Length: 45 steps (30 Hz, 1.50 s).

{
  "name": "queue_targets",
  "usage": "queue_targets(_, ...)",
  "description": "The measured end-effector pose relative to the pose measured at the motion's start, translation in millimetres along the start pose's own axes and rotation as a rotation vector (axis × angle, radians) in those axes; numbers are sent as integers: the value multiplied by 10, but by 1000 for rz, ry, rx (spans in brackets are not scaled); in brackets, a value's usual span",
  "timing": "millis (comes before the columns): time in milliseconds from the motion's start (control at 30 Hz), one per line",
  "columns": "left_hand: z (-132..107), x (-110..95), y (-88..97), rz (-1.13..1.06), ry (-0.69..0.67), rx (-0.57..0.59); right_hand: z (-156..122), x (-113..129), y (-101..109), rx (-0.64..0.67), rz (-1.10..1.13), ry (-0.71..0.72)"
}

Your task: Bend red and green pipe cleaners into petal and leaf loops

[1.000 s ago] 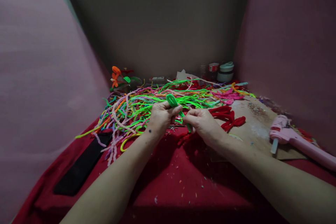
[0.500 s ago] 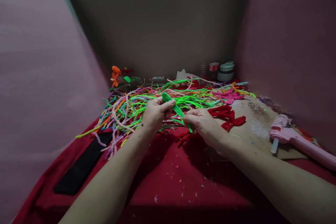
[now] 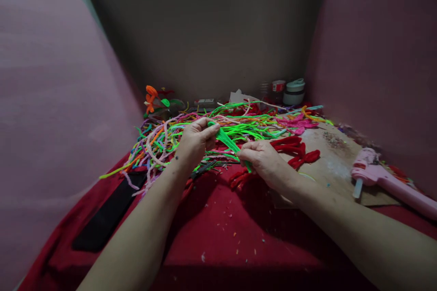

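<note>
My left hand (image 3: 195, 141) pinches the upper end of a bent green pipe cleaner (image 3: 228, 139), fingers closed on it. My right hand (image 3: 264, 161) pinches the lower end of the same green pipe cleaner, a little to the right and lower. Both hands hover just above the red cloth (image 3: 225, 232), in front of a tangled pile of coloured pipe cleaners (image 3: 177, 136). Red pipe cleaner pieces (image 3: 300, 152) lie just right of my right hand.
A pink glue gun (image 3: 385, 182) rests on a cardboard sheet (image 3: 331, 163) at the right. A black strip (image 3: 109, 211) lies at the left front. Jars (image 3: 293, 92) and an orange pipe-cleaner flower (image 3: 152, 100) stand at the back. Pink walls close in on both sides.
My left hand has moved up and left, drawing the folded green pipe cleaner out longer between both hands. My right hand has barely moved.
</note>
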<state>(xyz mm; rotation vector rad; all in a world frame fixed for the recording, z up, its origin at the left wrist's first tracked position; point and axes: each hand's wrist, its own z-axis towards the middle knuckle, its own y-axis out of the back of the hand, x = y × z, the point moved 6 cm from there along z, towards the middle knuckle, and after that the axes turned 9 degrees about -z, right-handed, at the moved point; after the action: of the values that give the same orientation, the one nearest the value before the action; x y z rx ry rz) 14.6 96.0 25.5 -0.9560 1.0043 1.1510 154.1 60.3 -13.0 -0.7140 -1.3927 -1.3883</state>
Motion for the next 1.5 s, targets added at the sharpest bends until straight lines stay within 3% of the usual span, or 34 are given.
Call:
queue_targets(67,9,-3,28,79,-28,-23,-2,4,-11,7,4,-6)
queue_targets(200,-20,-105,69,348,-184,-181,-2,4,-57,39,34,-2)
queue_targets(300,-23,-69,58,236,-107,-193,1,-15,-69,40,61,7)
queue_targets(433,-6,-28,57,110,-51,-155,3,-38,-59,41,76,4)
queue_targets(567,20,35,59,-36,21,-47,-7,-22,-22,22,68,-8)
queue_targets(700,30,42,51,-33,70,39,-8,-18,-13,19,71,-5)
queue_targets(900,39,19,58,125,36,-7,-3,-39,-38,28,91,-9)
queue_targets(1000,31,25,63,80,17,-38,-13,-18,-30,19,91,-4)
queue_targets(1200,-5,183,-51,-229,207,135,-24,-11,-9,8,76,-30)
queue_targets(1500,-81,377,-173,-267,368,103,-1,-15,16,-10,115,-22)
